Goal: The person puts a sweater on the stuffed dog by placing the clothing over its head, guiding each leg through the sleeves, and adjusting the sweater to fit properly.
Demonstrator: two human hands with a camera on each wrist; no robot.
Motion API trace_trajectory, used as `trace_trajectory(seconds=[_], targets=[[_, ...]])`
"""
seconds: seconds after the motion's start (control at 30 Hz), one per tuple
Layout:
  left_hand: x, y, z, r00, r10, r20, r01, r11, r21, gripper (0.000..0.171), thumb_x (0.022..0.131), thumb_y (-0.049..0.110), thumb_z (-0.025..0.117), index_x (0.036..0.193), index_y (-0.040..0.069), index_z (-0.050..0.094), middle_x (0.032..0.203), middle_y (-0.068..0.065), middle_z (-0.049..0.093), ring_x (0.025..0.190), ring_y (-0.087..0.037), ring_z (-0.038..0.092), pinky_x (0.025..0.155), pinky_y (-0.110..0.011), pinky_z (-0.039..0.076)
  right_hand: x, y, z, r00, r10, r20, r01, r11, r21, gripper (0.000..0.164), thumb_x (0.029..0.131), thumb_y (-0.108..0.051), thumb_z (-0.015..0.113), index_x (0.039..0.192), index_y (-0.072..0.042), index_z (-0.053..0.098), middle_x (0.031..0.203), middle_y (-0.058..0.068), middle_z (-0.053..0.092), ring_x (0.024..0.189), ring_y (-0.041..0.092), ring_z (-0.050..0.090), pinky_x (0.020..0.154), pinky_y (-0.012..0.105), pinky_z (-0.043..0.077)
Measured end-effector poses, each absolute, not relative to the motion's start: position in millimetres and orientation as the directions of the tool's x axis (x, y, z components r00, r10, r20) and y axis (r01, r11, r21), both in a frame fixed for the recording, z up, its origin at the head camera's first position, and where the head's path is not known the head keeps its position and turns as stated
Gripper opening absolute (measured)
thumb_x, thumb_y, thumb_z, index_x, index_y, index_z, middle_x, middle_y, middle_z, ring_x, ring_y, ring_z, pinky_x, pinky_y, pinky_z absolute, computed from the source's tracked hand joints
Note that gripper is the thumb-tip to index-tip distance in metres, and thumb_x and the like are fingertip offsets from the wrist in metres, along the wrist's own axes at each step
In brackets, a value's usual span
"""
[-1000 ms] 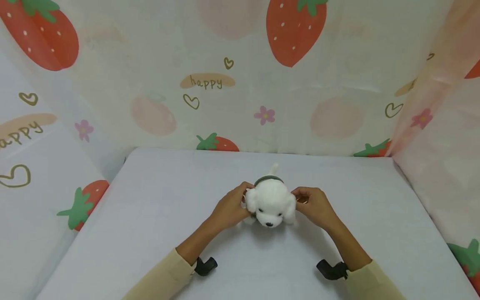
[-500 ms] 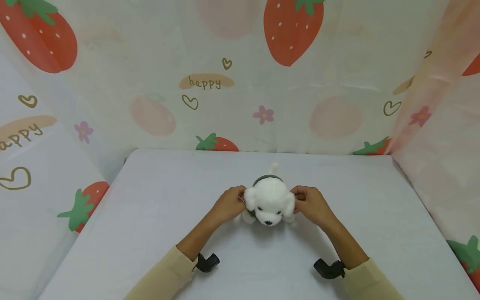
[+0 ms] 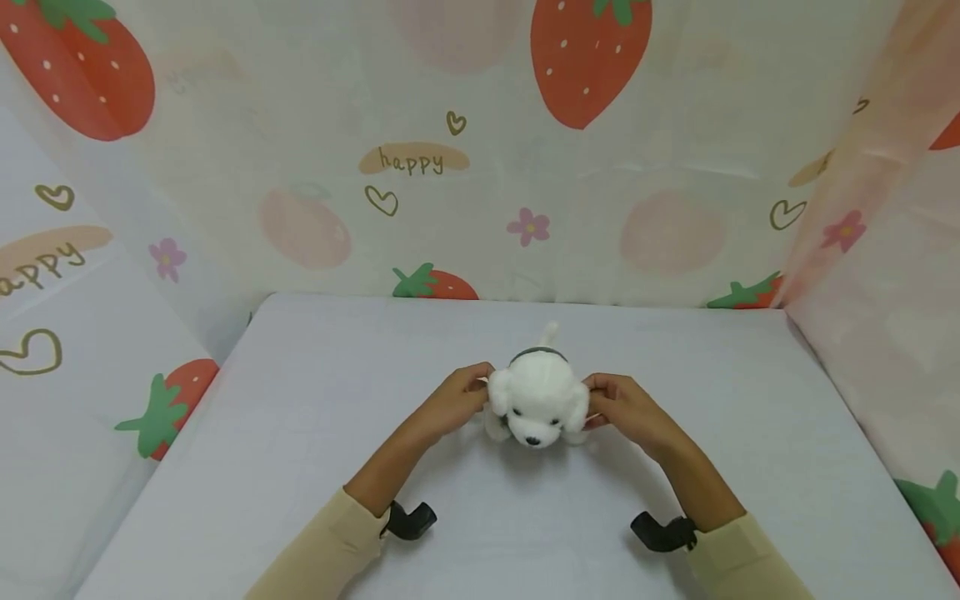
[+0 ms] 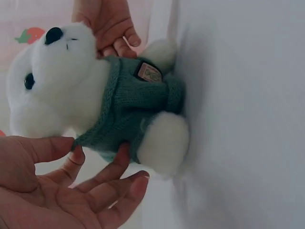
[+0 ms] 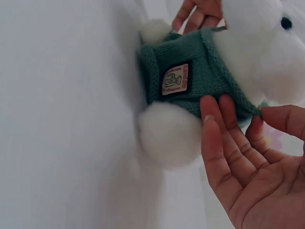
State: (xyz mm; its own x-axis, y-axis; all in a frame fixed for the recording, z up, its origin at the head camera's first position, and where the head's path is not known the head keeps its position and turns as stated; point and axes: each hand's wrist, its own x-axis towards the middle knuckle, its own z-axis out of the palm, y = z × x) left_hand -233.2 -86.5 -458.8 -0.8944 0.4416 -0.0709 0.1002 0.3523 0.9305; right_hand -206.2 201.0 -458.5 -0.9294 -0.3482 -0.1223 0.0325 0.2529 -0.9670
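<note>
A white plush dog with a black nose stands on the white tabletop, facing me. It wears a green knitted sweater with a small patch on the chest. My left hand is at the dog's side on the left; in the left wrist view its thumb and index finger pinch the sweater's neck edge, the other fingers spread along the knit. On the opposite side, my right hand pinches the same edge between thumb and index finger, with other fingertips against the sweater's front. The dog's head hides both pinches in the head view.
The white table extends around the dog on all sides. Behind and beside it hang cloth walls printed with strawberries, hearts and flowers. A black wrist camera sits at the left cuff, another black camera at the right.
The left hand has shifted slightly left and up, its thumb no longer showing below the dog's ear. The right fingers have extended closer to the dog's side. The dog stays nearly in place.
</note>
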Motion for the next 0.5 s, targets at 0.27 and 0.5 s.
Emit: trace_trajectory(seconds=[0.27, 0.5], targets=[[-230, -84, -463, -0.905, 0.424, -0.042, 0.151, 0.412, 0.898, 0.045, 0.092, 0.005, 0.055, 0.136, 0.009, 0.06, 0.126, -0.01, 0.066, 0.117, -0.028, 0.063, 0.092, -0.043, 0.052, -203, 196, -457, -0.918, -0.377, -0.122, 0.015, 0.275, -0.961, 0.02, 0.101, -0.012, 0.06, 0.109, 0.006, 0.063, 0.102, 0.012, 0.069, 0.094, 0.025, 0.068, 0.081, 0.045, 0.058], [-233, -82, -463, -0.904, 0.427, -0.035, 0.209, 0.51, 0.834, 0.042, 0.091, 0.003, 0.052, 0.131, 0.005, 0.063, 0.108, -0.006, 0.07, 0.098, -0.022, 0.063, 0.079, -0.039, 0.051, -202, 187, -452, -0.963, -0.254, -0.094, -0.026, 0.431, -0.902, 0.013, 0.094, -0.007, 0.062, 0.1, 0.003, 0.069, 0.087, 0.008, 0.072, 0.079, 0.021, 0.067, 0.072, 0.04, 0.058]])
